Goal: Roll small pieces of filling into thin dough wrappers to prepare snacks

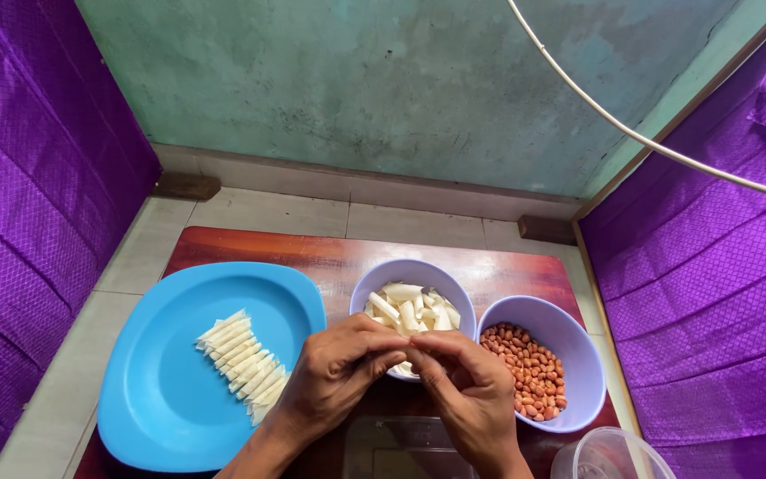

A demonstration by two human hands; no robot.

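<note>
I see a bright, evenly lit view, soft daylight from above. Faint shadows sit under my hands. The red table [330, 253] shows mild glare. Edges bend slightly; focus is sharp.

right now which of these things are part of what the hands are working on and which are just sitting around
In use:
left hand and right hand, fingertips together over a small pale piece
bowl of pale pieces
bowl of peanuts
blue plate with a row of rolled pieces

Lying about:
clear container
white cable
purple cloth
</note>
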